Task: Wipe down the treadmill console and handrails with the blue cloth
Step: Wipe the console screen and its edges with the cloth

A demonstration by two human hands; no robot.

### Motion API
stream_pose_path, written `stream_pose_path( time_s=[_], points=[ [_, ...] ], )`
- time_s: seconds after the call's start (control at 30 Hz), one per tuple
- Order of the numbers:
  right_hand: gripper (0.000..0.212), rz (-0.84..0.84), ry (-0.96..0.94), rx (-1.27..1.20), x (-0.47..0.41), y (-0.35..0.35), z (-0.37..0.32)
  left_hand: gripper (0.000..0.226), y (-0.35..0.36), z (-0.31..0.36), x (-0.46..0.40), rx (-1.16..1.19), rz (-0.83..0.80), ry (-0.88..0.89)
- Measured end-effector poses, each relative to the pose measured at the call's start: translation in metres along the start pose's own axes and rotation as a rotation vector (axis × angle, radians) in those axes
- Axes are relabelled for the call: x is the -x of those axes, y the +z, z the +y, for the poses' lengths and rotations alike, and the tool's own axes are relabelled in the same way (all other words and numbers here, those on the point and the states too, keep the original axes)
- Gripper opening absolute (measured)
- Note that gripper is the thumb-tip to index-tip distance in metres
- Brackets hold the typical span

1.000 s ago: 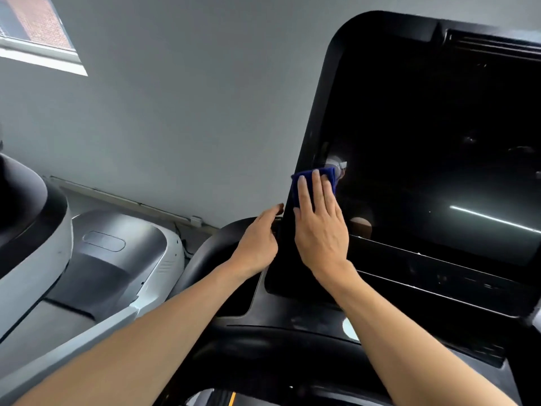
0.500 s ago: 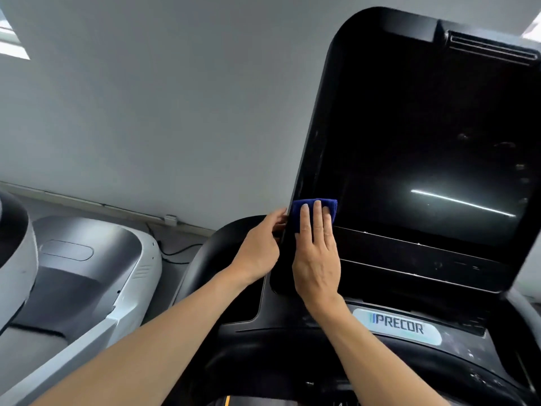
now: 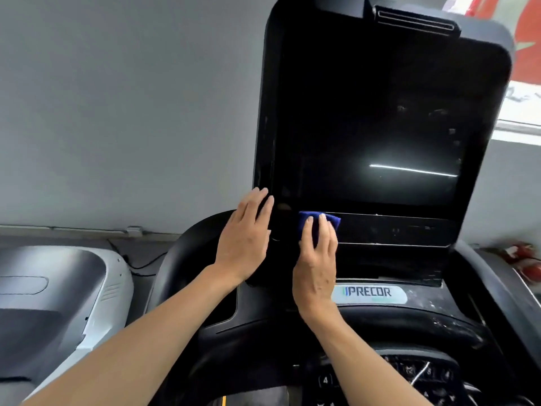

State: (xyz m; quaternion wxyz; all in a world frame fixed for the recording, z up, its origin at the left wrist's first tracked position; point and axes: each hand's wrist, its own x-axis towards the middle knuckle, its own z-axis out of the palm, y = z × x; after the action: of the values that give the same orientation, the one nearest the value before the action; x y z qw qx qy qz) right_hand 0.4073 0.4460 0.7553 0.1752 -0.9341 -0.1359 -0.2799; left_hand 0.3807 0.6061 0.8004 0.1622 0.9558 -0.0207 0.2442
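Flat grip: right hand (image 3: 316, 259) presses the blue cloth (image 3: 319, 222) with straight fingers.
Cloth lies on the console (image 3: 380, 112) below its dark screen; left hand (image 3: 244, 232), fingers straight, rests on the console's left edge.

Bare forearms, no sleeves; hands ungloved.

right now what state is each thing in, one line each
blue cloth: folded, pressed flat against the console strip below the screen
right hand: fingers straight, pressing the cloth
left hand: flat, resting on the console's left edge
console screen: dark, off, reflecting a light streak
Precor badge: uncovered, readable
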Motion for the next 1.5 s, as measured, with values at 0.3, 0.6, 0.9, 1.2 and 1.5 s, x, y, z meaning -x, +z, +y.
stream_pose_path(
  time_s=[0.3, 0.6, 0.9, 1.2, 1.5],
  points=[
    [0.047, 0.065, 0.075, -0.057, -0.029, -0.004, 0.014, 0.11, 0.003, 0.0, 0.004, -0.184, -0.198, 0.016],
    [0.052, 0.148, -0.154, -0.075, -0.073, -0.001, -0.002, 0.112, 0.005, -0.001, 0.003, -0.13, -0.213, -0.013],
    [0.058, 0.129, -0.247, -0.008, -0.065, -0.001, 0.024, 0.116, 0.005, 0.004, 0.004, -0.165, -0.243, -0.045],
    [0.043, 0.048, -0.285, -0.109, -0.023, 0.006, -0.009, 0.103, 0.007, 0.007, 0.002, -0.203, -0.232, -0.053],
    [0.057, 0.053, -0.072, -0.145, -0.015, 0.001, 0.02, 0.102, -0.005, -0.003, 0.012, 0.072, -0.247, 0.003]
  ],
)
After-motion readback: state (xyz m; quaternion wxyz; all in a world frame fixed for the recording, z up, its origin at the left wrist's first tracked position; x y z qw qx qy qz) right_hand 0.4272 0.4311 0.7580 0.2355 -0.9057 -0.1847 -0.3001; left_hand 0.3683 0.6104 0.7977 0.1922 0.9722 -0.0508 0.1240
